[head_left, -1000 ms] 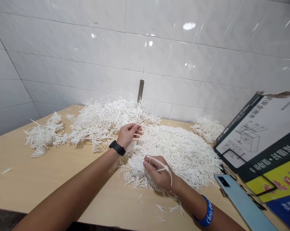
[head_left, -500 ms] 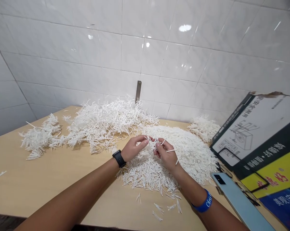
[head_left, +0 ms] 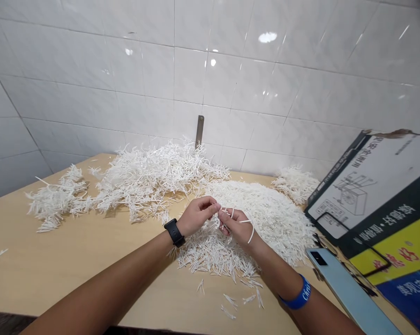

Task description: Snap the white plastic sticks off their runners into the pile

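Observation:
My left hand (head_left: 200, 214), with a black watch at the wrist, is closed in a pinch at its fingertips. Against those fingertips my right hand (head_left: 235, 224) is closed on a thin white branching strand (head_left: 246, 221), whose loose ends curl out over the back of the hand. How much of the strand lies in the left pinch is partly hidden. Both hands are above a dense heap of short white strand pieces (head_left: 265, 218). To the left lies a looser, tangled pile of longer white strands (head_left: 154, 172).
A light blue phone (head_left: 352, 293) and glasses (head_left: 359, 279) lie at the right, by a printed box (head_left: 380, 204). A metal strip (head_left: 199, 131) stands against the tiled wall (head_left: 126, 70). Small strand bits (head_left: 229, 302) are scattered on the tabletop (head_left: 66, 265) near its front edge.
My hands have drawn closer together, so the fingertips now meet. The loose strand ends at my right hand have shifted and bent downward. The piles look the same.

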`<state>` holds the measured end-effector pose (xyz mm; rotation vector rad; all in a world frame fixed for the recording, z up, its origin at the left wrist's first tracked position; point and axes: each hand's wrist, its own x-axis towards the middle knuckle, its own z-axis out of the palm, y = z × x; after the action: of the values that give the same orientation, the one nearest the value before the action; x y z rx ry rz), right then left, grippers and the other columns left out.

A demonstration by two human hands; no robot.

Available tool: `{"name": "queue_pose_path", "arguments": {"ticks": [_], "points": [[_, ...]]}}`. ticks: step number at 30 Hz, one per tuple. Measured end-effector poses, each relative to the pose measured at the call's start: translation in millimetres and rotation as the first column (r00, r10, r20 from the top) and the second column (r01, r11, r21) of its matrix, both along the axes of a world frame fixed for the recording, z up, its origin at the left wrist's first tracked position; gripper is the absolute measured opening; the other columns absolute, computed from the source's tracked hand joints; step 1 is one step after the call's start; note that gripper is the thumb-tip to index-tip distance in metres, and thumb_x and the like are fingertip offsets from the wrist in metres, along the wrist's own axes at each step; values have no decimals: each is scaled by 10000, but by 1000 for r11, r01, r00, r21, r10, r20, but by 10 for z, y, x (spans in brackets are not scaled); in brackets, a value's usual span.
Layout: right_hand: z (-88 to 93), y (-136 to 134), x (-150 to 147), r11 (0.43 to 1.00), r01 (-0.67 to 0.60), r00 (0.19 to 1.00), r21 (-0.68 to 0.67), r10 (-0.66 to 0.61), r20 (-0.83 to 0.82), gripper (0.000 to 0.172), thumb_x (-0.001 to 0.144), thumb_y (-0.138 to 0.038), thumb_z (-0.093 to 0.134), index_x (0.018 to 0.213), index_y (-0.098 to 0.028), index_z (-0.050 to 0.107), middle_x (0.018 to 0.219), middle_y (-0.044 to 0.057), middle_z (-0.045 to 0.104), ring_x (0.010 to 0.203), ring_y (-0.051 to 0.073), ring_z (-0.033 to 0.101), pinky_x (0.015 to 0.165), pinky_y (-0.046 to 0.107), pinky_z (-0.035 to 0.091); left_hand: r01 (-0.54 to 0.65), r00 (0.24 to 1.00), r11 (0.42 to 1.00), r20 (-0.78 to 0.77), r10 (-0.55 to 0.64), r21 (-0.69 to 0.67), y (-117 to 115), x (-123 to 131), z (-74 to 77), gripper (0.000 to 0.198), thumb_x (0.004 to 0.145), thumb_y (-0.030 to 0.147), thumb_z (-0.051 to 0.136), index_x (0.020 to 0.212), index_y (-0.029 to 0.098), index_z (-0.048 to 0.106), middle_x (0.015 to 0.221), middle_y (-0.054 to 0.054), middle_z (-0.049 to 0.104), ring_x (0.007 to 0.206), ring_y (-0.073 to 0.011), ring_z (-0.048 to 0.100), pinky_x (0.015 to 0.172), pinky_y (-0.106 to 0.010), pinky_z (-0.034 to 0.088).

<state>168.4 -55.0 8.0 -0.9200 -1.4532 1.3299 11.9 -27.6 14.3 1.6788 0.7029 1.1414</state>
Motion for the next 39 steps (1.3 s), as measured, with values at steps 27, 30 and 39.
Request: {"name": "queue_pose_path", "arguments": {"ticks": [27, 30, 39], "points": [[-32, -59, 87, 987, -159, 987, 13, 159, -3, 398, 753, -547, 648, 634, -176, 563, 499, -44, 451, 436, 78, 380, 431, 218, 325, 301, 921, 882, 350, -170, -363, -102, 122, -77, 575, 800, 603, 550, 483, 192, 304, 482, 60, 270, 488, -81, 303, 531, -250, 307], [4, -94, 105, 983, -167, 986, 80, 169, -10, 388, 787, -536, 615, 672, -166, 606, 543, -30, 442, 475, 86, 380, 461, 229, 331, 365, 850, 839, 512, -124, -404, -50, 79, -33, 561, 814, 558, 571, 499, 192, 285, 476, 67, 253, 466, -75, 292, 510, -232, 318], [-37, 47, 89, 997, 62, 992, 42, -57, -115, 355, 745, -487, 670, 627, -183, 532, 555, -34, 418, 503, 94, 357, 458, 225, 309, -7, 1000, 979, -12, 4, -202, 87, -60, -35, 255, 807, 378, 605, 774, 132, 661, 793, -65, 649, 728, -152, 593, 606, -261, 459]]}}
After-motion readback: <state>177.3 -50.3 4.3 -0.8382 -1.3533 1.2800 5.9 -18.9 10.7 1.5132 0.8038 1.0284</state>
